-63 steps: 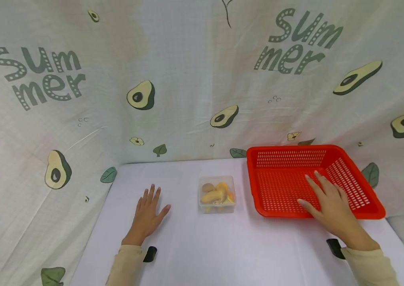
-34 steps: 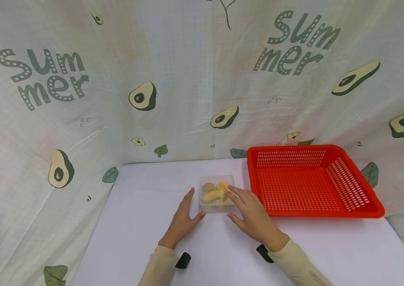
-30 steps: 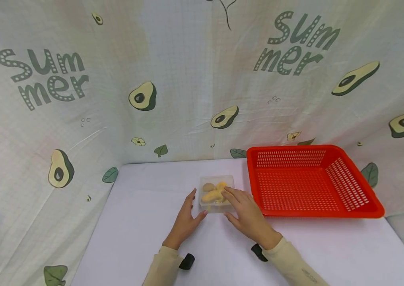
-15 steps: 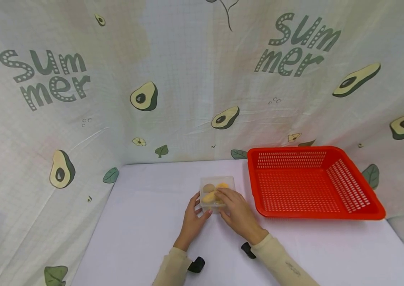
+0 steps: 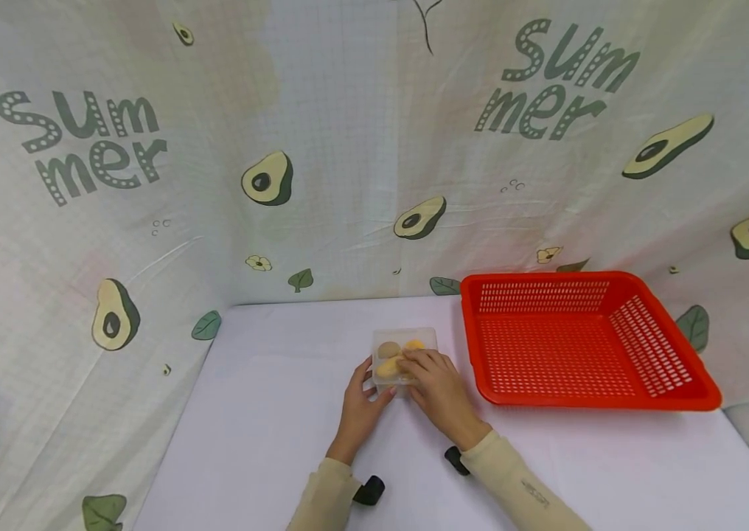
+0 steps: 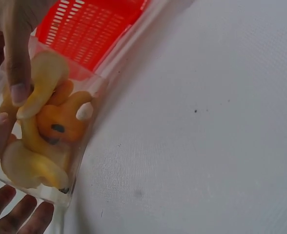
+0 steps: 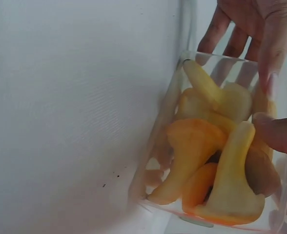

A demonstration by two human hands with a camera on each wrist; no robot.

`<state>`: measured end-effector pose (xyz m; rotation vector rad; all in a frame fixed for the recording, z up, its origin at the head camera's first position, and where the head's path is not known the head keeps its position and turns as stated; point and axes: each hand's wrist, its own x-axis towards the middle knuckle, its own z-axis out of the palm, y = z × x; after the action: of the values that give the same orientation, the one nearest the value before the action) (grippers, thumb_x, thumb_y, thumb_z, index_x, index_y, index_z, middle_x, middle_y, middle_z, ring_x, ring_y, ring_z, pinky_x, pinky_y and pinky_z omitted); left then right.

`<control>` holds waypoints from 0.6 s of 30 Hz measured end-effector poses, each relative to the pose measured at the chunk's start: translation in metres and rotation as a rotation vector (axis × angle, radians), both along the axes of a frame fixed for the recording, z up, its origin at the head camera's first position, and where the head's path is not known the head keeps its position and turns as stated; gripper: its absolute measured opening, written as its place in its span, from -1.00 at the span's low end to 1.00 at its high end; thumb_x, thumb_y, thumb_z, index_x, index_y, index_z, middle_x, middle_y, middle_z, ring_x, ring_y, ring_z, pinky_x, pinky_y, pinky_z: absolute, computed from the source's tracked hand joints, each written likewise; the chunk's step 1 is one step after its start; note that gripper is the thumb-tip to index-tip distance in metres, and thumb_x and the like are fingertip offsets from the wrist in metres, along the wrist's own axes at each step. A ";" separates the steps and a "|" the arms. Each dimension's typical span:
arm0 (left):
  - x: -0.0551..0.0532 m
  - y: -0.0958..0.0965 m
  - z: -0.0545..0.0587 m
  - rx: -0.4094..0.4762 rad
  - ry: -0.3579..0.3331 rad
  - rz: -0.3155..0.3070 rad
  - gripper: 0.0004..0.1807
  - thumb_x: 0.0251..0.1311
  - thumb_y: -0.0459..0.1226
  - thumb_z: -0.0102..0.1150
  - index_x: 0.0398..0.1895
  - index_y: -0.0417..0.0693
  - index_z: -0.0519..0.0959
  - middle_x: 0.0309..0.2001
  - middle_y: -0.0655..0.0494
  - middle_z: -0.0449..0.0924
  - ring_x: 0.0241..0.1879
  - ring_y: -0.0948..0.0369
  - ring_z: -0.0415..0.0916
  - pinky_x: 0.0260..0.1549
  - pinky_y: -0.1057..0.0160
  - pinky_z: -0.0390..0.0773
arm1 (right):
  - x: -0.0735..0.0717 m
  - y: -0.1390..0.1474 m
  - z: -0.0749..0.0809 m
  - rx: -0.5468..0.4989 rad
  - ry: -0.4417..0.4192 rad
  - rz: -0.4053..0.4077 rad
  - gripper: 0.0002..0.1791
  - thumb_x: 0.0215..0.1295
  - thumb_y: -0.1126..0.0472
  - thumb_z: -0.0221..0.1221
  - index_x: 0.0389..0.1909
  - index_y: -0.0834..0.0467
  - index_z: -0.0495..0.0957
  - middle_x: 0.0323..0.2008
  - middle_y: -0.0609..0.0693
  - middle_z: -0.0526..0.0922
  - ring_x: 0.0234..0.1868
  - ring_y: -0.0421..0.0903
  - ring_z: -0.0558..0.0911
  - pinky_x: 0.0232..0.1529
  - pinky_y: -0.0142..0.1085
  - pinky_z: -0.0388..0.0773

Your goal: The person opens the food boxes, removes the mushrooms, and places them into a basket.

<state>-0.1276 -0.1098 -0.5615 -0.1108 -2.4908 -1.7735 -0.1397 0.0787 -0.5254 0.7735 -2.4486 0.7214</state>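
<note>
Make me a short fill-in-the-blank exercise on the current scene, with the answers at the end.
1. The plastic basket on the table is coloured ____.
2. In the head view, the clear box stands to the ____ of the basket.
3. The hand nearer the basket is the person's ____ one.
4. The word printed twice on the cloth reads ____.

Missing words: red; left; right; summer

Two hands (image 5: 359, 413) (image 5: 442, 394), two cameras (image 5: 369, 490) (image 5: 457, 461), one box (image 5: 406, 334), one basket (image 5: 550, 354), one desk (image 5: 281, 383). Several pieces (image 7: 190, 161), too overlapped to count.
</note>
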 end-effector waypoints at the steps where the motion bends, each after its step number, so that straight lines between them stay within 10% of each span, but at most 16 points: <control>1: -0.001 0.000 0.000 -0.007 0.001 0.000 -0.17 0.30 -0.28 0.47 0.55 -0.32 0.27 0.49 -0.32 0.34 0.36 -0.27 0.41 0.18 -0.14 0.69 | -0.001 0.000 -0.001 -0.001 0.007 0.001 -0.40 -0.07 0.39 0.64 0.09 0.11 0.76 0.19 0.04 0.72 0.22 0.09 0.61 0.26 0.02 0.61; 18: -0.008 0.000 0.003 -0.080 -0.025 -0.006 -0.10 0.16 -0.33 0.58 0.53 -0.27 0.31 0.46 -0.22 0.41 0.35 -0.17 0.47 0.15 0.00 0.73 | -0.013 0.005 -0.010 -0.019 0.122 0.044 -0.41 -0.17 0.18 0.71 0.01 0.07 0.82 0.06 -0.02 0.80 0.06 0.02 0.69 0.16 -0.05 0.68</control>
<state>-0.1355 -0.1098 -0.5586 -0.1010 -2.5821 -1.6880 -0.1531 0.0841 -0.5356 0.8418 -2.3194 0.6917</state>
